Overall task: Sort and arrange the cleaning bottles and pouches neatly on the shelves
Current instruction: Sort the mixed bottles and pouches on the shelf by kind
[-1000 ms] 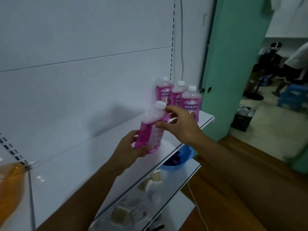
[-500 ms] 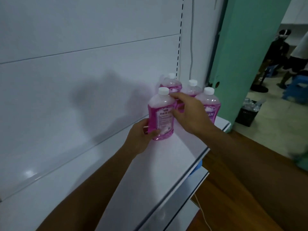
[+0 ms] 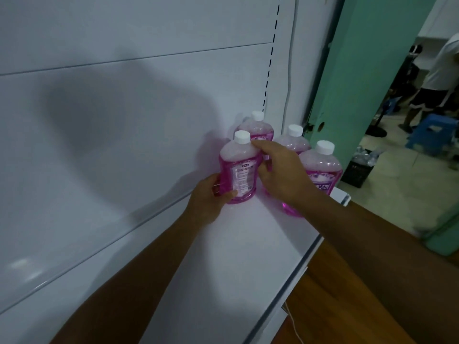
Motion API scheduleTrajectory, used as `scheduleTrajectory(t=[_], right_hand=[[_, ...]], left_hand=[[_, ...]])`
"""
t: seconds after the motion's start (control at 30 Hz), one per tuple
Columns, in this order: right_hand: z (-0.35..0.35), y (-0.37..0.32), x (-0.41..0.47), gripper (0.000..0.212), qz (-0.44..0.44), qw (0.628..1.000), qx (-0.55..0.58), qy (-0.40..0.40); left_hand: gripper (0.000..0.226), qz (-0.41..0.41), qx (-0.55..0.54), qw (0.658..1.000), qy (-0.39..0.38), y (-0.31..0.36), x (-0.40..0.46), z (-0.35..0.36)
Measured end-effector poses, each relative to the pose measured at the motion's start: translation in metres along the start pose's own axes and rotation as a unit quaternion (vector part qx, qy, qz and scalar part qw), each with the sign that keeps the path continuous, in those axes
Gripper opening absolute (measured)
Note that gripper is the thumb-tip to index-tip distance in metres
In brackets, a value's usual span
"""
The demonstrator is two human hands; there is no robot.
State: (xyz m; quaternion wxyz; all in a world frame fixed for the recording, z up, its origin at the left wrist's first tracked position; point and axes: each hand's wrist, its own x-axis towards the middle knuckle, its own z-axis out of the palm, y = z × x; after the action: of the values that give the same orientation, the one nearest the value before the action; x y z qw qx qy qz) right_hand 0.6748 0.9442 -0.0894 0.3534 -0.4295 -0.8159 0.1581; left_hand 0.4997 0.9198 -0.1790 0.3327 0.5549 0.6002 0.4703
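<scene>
On shelf (image 3: 238, 244), both hands seemingly grip pink bottle (image 3: 239, 173)

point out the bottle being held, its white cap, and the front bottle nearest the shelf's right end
held pink bottle (image 3: 239, 176), head view, on its label
white cap (image 3: 242, 137), head view, on the cap's side
front right bottle (image 3: 321, 168), head view, on its upper body below the cap
</scene>
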Motion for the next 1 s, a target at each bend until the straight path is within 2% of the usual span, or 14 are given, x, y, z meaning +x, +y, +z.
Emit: scheduleTrajectory(t=[0.13,0.3,0.53,0.73,1.0], right_hand=[[0.004,-0.003,-0.008,0.045,-0.017,1.0,0.01,-0.012],[0.008,-0.014,-0.023,0.062,-0.029,0.999,-0.027,-0.006],[0.028,-0.06,-0.067,0.062,-0.117,0.987,0.031,-0.105],[0.07,-0.129,-0.114,0.066,-0.172,0.962,0.077,-0.197],[0.126,-0.262,-0.187,0.062,-0.246,0.914,0.177,-0.269]], left_hand=[[0.06,-0.01,0.046,0.999,-0.004,0.003,-0.008,0.001],[0.074,-0.03,0.22,0.974,0.041,0.005,-0.04,-0.009],[0.077,-0.053,0.352,0.932,0.062,0.016,-0.136,-0.046],[0.069,-0.068,0.418,0.898,0.12,0.033,-0.24,-0.095],[0.061,-0.11,0.496,0.837,0.205,0.055,-0.401,-0.176]])
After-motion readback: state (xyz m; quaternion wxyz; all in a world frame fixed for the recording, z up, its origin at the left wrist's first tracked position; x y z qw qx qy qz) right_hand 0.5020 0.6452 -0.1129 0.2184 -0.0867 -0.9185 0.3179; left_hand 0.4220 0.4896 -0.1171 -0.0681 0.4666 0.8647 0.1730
